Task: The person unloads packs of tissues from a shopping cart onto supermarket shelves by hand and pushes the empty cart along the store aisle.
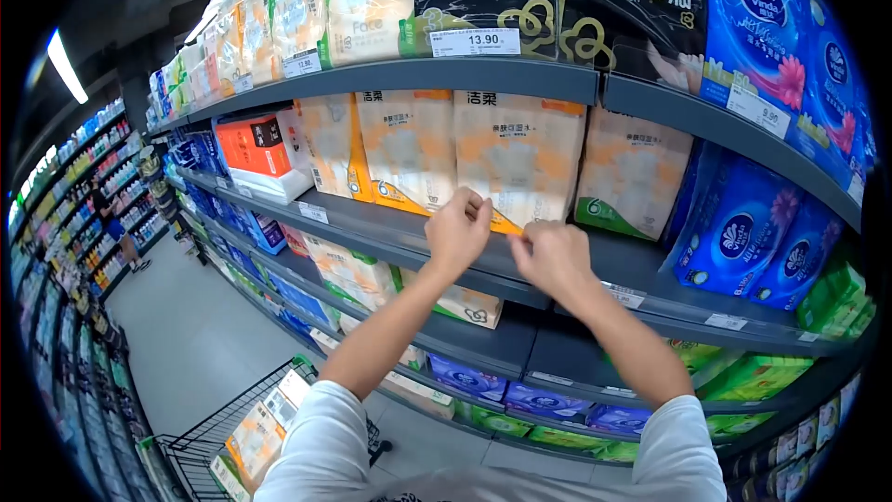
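Observation:
A large beige tissue pack [520, 158] with an orange lower edge stands upright on the middle shelf, straight in front of me. My left hand [458, 231] is at its lower left front, fingers curled and thumb pressed against them on the wrapper. At the pack's orange bottom edge, my right hand [557, 258] is closed, pinching near the corner. A matching tissue pack [406, 149] stands directly to the left. To the right is a beige pack with a green corner [634, 172].
Blue Vinda packs [734, 228] fill the shelf's right end. The upper shelf edge [372, 79] overhangs the packs, carrying price tags. A shopping cart [200, 442] holding tissue packs stands at lower left. Along the aisle floor [186, 307], farther off, a person [125, 232] stands by the opposite shelves.

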Available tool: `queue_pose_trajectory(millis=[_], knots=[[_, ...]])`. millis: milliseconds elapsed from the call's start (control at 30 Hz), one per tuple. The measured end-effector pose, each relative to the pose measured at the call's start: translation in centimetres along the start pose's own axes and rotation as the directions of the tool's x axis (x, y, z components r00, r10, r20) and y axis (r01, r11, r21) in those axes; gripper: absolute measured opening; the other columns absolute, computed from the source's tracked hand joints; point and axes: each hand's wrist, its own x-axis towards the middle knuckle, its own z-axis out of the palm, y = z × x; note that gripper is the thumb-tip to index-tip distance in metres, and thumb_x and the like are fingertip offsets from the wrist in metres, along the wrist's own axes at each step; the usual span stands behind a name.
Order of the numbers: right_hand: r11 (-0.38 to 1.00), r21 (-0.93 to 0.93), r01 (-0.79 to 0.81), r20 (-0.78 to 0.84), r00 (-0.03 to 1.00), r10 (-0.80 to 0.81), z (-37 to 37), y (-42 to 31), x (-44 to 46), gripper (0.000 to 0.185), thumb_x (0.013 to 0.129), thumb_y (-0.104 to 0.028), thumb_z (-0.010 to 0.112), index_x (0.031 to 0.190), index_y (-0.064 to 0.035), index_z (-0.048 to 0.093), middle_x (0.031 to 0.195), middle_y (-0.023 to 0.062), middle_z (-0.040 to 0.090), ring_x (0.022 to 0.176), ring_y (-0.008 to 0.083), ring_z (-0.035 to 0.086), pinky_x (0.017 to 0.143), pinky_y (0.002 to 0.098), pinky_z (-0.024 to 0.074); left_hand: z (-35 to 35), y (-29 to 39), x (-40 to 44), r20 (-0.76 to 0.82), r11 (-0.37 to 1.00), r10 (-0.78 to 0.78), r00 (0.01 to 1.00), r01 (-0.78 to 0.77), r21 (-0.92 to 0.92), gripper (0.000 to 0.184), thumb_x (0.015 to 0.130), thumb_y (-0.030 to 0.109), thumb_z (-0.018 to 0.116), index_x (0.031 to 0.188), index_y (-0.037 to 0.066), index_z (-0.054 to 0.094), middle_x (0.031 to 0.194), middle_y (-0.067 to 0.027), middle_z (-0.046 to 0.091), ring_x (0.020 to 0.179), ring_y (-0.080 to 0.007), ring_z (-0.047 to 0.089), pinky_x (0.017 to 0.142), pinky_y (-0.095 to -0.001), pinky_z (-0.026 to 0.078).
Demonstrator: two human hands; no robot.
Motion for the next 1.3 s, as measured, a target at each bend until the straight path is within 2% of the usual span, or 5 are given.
queue_pose_trajectory(millis=[500, 600, 867, 1033, 1300], knots=[[0.646, -0.27, -0.714, 0.957, -0.276, 0.095, 19.5, 9.8, -69.2, 0.03, 0.077, -0.033, 0.057, 0.098, -0.0141, 0.068, 0.1, 0.0157, 0.066, 0.094, 0.0354, 0.063, 0.084, 0.0453, 0.0486, -26.9, -7.4, -64.0, 0.496, 0.482, -0.862, 0.104, 0.473, 0.738, 0.032, 0.091, 0.026, 0.053, 0.12, 0.016, 0.062, 0.121, -0.0046, 0.06, 0.111, -0.0169, 0.056, 0.091, -0.0295, 0.047], [0.897, -0.157, -0.413, 0.932, -0.364, -0.005, 14.9, 15.8, -75.5, 0.031, 0.077, -0.031, 0.057, 0.099, -0.0129, 0.068, 0.1, 0.015, 0.067, 0.093, 0.0338, 0.064, 0.081, 0.0453, 0.0494, -33.7, -7.9, -78.7, 0.032, -0.822, -0.569, -0.822, 0.567, -0.053, 0.028, 0.083, 0.028, 0.063, 0.107, 0.013, 0.061, 0.087, -0.0088, 0.069, 0.082, -0.0256, 0.067, 0.073, -0.04, 0.056], [0.824, 0.529, 0.202, 0.831, 0.073, -0.552, 35.1, 17.2, -77.1, 0.028, 0.08, -0.028, 0.054, 0.099, -0.0117, 0.067, 0.094, 0.0145, 0.068, 0.086, 0.0318, 0.065, 0.07, 0.0452, 0.0513, -23.2, -10.3, -73.7, -0.184, -0.216, -0.973, -0.139, 0.825, 0.522, 0.03, 0.081, 0.029, 0.063, 0.09, 0.001, 0.069, 0.078, -0.0118, 0.069, 0.067, -0.0223, 0.067, 0.067, -0.0356, 0.054], [0.307, 0.132, -0.943, 0.986, 0.091, -0.143, 40.7, -0.3, -45.6, 0.016, 0.087, -0.018, 0.058, 0.089, -0.0029, 0.063, 0.075, 0.0072, 0.064, 0.061, 0.0162, 0.061, 0.053, 0.0286, 0.0481, -19.9, -19.4, -59.7, -0.048, 0.217, -0.967, 0.25, 0.906, 0.365, 0.041, 0.079, 0.033, 0.062, 0.107, 0.002, 0.065, 0.102, -0.0216, 0.066, 0.094, -0.0349, 0.063, 0.082, -0.0415, 0.05], [0.421, 0.381, -0.823, 0.923, 0.318, -0.216, 34.3, -12.0, -37.5, 0.019, 0.092, -0.017, 0.054, 0.093, -0.0001, 0.063, 0.075, 0.0058, 0.064, 0.06, 0.0122, 0.061, 0.051, 0.0239, 0.0457, -26.2, -21.8, -50.6, -0.226, 0.289, -0.889, 0.398, 0.871, 0.397, 0.033, 0.078, 0.027, 0.06, 0.103, 0.006, 0.066, 0.1, -0.0191, 0.066, 0.098, -0.0361, 0.061, 0.086, -0.0434, 0.048]])
